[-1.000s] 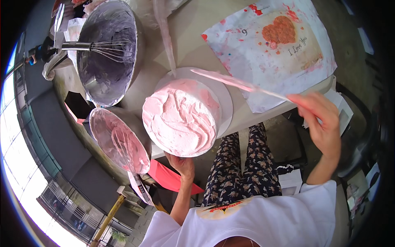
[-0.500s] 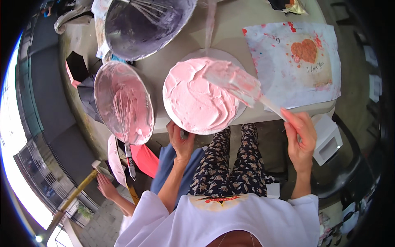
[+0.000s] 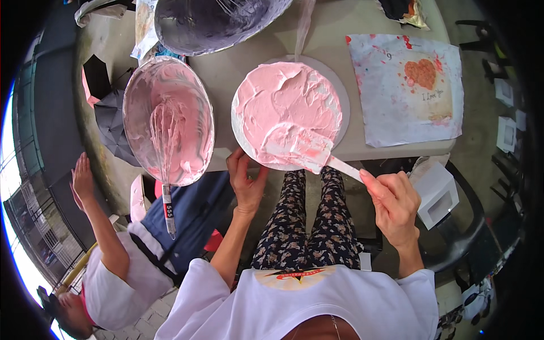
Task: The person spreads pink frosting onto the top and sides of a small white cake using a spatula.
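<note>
A white spatula lies flat on the pink-frosted round cake.

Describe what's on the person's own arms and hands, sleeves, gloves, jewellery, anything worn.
Both forearms are bare. The left hand and right hand wear no gloves, and no rings or watch show. Short white T-shirt sleeves cover only the upper arms.
</note>
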Action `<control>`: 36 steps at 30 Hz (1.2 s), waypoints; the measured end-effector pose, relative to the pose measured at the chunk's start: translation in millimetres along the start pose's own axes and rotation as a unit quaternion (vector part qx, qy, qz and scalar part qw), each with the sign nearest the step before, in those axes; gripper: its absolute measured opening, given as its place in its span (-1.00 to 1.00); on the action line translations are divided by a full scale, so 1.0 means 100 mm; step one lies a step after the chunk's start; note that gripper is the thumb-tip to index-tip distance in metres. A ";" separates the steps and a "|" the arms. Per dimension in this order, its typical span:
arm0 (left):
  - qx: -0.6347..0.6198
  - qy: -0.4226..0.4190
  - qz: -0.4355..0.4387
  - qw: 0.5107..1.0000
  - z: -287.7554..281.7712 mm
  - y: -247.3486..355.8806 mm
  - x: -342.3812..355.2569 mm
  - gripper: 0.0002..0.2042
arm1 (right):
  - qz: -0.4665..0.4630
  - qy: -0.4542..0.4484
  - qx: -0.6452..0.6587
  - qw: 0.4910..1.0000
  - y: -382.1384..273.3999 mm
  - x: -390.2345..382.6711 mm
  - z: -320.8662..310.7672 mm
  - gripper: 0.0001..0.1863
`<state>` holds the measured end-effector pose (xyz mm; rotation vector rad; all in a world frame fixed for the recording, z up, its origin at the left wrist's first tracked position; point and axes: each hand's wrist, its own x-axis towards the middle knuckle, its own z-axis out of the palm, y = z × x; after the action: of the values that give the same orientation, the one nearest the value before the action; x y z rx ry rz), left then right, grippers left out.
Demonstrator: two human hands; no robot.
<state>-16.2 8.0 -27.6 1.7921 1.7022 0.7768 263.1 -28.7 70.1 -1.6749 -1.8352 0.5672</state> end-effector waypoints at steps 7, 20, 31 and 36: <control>0.004 -0.004 0.007 1.000 -0.01 -0.02 0.01 -0.63 | -0.082 -0.021 -0.135 0.987 0.17 0.20 -0.26 -0.56; 0.050 -0.021 0.005 0.998 -0.05 0.01 0.03 -0.62 | -0.087 0.007 -0.056 0.995 0.82 0.86 -0.27 -0.62; 0.078 -0.006 0.012 0.997 -0.04 0.08 0.00 -0.53 | 0.035 0.068 -0.023 0.997 0.65 0.72 -0.32 -0.67; 0.063 -0.020 -0.032 0.997 -0.10 -0.06 -0.13 -0.51 | -0.007 0.002 -0.073 0.997 0.36 0.57 -0.41 -0.65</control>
<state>-28.4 -4.8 -25.9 1.8131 1.8078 0.6150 314.8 28.7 84.0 -1.7533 -1.9236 0.4322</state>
